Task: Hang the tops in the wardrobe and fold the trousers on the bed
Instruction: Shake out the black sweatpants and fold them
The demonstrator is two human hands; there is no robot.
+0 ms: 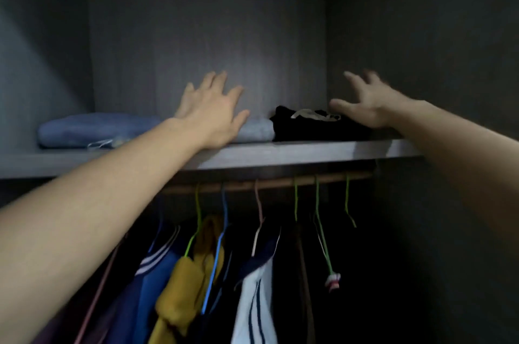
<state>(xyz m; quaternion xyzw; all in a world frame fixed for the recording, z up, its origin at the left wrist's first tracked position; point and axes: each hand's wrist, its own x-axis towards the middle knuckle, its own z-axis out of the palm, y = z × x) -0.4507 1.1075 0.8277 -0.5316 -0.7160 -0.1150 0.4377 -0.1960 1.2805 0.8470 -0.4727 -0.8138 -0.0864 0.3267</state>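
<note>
Folded black trousers (pixel 311 128) with a pale drawstring lie on the grey wardrobe shelf (pixel 280 154), to the right. Beside them lie a folded grey garment (pixel 257 130) and, further left, folded blue jeans (pixel 95 128). My left hand (pixel 210 110) hovers with spread fingers over the grey garment. My right hand (pixel 368 102), blurred, spreads its fingers above the right end of the black trousers. Neither hand holds anything. Below the shelf, tops hang on a wooden rail (pixel 266 182): a blue top (pixel 157 282), a mustard top (pixel 185 282) and a white striped top (pixel 255 304).
Three green hangers (pixel 320 217) hang bare at the rail's right end, one with a small pink-white tag. The dark wardrobe side wall (pixel 421 62) stands close on the right. The shelf's back panel (pixel 196 48) rises behind the folded stack.
</note>
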